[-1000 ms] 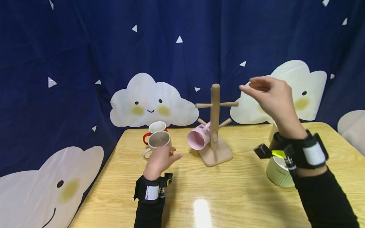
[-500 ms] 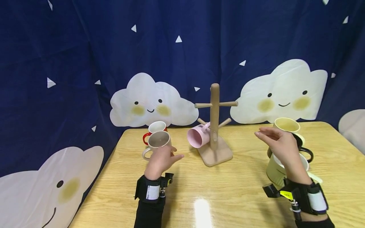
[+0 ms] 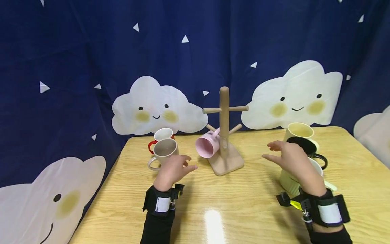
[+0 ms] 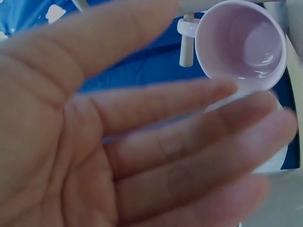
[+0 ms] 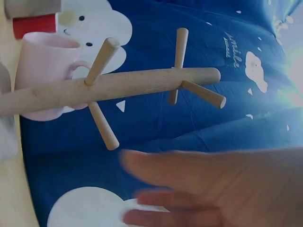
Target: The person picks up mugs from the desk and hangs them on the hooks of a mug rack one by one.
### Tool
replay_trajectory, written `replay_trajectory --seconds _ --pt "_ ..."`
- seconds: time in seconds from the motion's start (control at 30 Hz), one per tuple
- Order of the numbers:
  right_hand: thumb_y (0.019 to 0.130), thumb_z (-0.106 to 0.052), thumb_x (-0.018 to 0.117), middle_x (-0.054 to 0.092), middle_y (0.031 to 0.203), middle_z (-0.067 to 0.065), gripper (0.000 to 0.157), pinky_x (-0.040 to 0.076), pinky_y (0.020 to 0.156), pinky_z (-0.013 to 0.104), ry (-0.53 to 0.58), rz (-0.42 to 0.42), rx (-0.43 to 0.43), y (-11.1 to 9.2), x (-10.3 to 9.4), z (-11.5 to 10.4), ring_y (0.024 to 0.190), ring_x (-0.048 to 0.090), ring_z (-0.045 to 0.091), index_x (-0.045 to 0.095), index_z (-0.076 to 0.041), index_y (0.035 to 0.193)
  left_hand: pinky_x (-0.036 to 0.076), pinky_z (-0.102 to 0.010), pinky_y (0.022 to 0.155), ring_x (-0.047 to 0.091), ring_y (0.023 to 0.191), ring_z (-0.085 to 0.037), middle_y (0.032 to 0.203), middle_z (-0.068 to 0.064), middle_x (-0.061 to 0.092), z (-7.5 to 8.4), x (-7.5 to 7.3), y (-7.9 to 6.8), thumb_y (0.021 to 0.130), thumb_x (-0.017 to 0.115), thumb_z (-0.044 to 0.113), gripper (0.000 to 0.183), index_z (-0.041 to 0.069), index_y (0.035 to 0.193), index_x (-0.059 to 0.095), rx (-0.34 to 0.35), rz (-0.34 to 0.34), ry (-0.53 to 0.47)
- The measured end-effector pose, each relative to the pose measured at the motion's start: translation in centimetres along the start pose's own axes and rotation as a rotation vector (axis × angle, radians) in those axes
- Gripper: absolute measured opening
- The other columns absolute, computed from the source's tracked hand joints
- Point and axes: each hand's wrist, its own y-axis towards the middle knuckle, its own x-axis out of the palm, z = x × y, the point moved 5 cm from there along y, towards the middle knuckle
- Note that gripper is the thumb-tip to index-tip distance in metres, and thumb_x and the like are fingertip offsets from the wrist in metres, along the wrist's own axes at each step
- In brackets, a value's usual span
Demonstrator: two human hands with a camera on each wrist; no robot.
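Note:
A pink mug (image 3: pixel 204 146) hangs by its handle on a low left peg of a wooden mug tree (image 3: pixel 224 115). My left hand (image 3: pixel 171 172) hovers with straight, relaxed fingers in front of a beige mug (image 3: pixel 164 149); its palm and fingers (image 4: pixel 161 127) show nothing held in the left wrist view. To the right of the tree, my right hand (image 3: pixel 295 164) has thumb and fingers apart and holds nothing. It overlaps a black-lined mug (image 3: pixel 306 145) and a pale cream ribbed mug (image 3: pixel 285 183), partly hiding both.
Behind the beige mug stands a red mug (image 3: pixel 151 146) with a white inside. At the right rear is a pale yellow mug (image 3: pixel 300 130). The tree's upper pegs (image 3: pixel 239 108) carry nothing. A dark blue curtain (image 3: pixel 170 54) with clouds hangs behind the wooden table (image 3: pixel 234 206).
My right hand has come down from beside the top of the mug tree to the right-hand mugs, then shifted slightly left with fingers spread wider. My left hand stays nearly still.

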Motion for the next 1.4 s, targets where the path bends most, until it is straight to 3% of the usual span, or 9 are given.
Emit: replay_trajectory --seconds 0.1,0.2,0.53,0.8,0.9,1.0,1.13,1.23,1.4 --pt "0.073 -0.028 0.068 0.067 0.088 0.017 0.042 0.049 0.068 0.046 -0.049 -0.108 -0.117 0.1 0.9 -1.0 0.079 0.06 0.029 0.061 0.002 0.102 0.048 -0.034 0.069 0.059 0.077 -0.017 0.085 -0.007 0.068 0.4 0.4 0.1 0.08 0.059 0.04 0.043 0.008 0.107 0.063 0.049 -0.07 0.003" --pt "0.07 -0.026 0.07 0.066 0.086 0.012 0.042 0.049 0.066 0.043 -0.071 -0.187 -0.172 0.0 1.5 -1.6 0.077 0.06 0.024 0.061 0.0 0.102 0.048 -0.033 0.069 0.059 0.077 -0.016 0.085 -0.006 0.067 0.9 0.7 0.1 0.08 0.058 0.041 0.043 0.008 0.108 0.063 0.092 -0.113 0.012" --pt "0.07 -0.03 0.07 0.066 0.084 0.011 0.048 0.049 0.068 0.042 -0.049 -0.294 -0.177 -0.4 2.4 -1.6 0.076 0.059 0.022 0.06 0.003 0.102 0.048 -0.034 0.07 0.059 0.078 -0.016 0.087 -0.007 0.068 1.1 1.0 0.2 0.08 0.059 0.039 0.041 0.009 0.107 0.063 0.102 -0.113 0.012" --pt "0.072 -0.035 0.068 0.066 0.091 0.014 0.054 0.049 0.072 0.044 -0.022 -0.41 -0.09 -0.6 3.1 -1.4 0.082 0.059 0.025 0.057 0.003 0.11 0.049 -0.035 0.071 0.06 0.08 -0.017 0.089 -0.009 0.068 1.0 1.1 0.2 0.08 0.06 0.037 0.04 0.008 0.107 0.063 0.11 -0.098 -0.021" --pt "0.072 -0.035 0.068 0.065 0.091 0.014 0.055 0.049 0.072 0.043 -0.021 -0.422 -0.088 -0.7 3.2 -1.3 0.081 0.059 0.024 0.056 0.003 0.11 0.049 -0.036 0.072 0.061 0.082 -0.018 0.091 -0.01 0.068 0.4 0.6 0.2 0.079 0.062 0.033 0.039 0.006 0.106 0.063 0.109 -0.029 -0.07" --pt "0.072 -0.036 0.068 0.065 0.09 0.013 0.056 0.049 0.071 0.043 -0.015 -0.425 -0.1 -0.6 3.2 -1.2 0.08 0.059 0.023 0.056 0.003 0.11 0.05 -0.038 0.076 0.061 0.086 -0.022 0.095 -0.012 0.068 -1.5 -1.2 -0.1 0.076 0.066 0.026 0.037 0.004 0.105 0.063 0.056 0.175 -0.164" --pt "0.072 -0.036 0.068 0.065 0.089 0.013 0.056 0.049 0.07 0.042 -0.01 -0.418 -0.107 -0.6 3.3 -1.2 0.078 0.058 0.022 0.056 0.003 0.11 0.048 -0.043 0.082 0.058 0.096 -0.027 0.106 -0.016 0.064 -6.7 -3.5 -1.4 0.074 0.069 0.02 0.04 0.002 0.109 0.062 -0.144 0.399 -0.307" --pt "0.072 -0.035 0.068 0.065 0.089 0.013 0.056 0.049 0.069 0.042 -0.009 -0.421 -0.102 -0.7 3.3 -1.3 0.078 0.058 0.022 0.056 0.003 0.11 0.046 -0.045 0.087 0.054 0.105 -0.031 0.116 -0.02 0.059 -11.2 -3.4 -2.5 0.076 0.067 0.021 0.045 0.0 0.115 0.058 -0.302 0.411 -0.374" --pt "0.072 -0.037 0.068 0.065 0.089 0.013 0.058 0.049 0.069 0.042 -0.006 -0.442 -0.095 -0.6 3.4 -1.3 0.078 0.058 0.023 0.056 0.003 0.111 0.041 -0.047 0.093 0.05 0.11 -0.033 0.121 -0.022 0.055 -16.1 -0.7 -3.2 0.079 0.065 0.023 0.049 0.001 0.12 0.054 -0.424 0.314 -0.466"
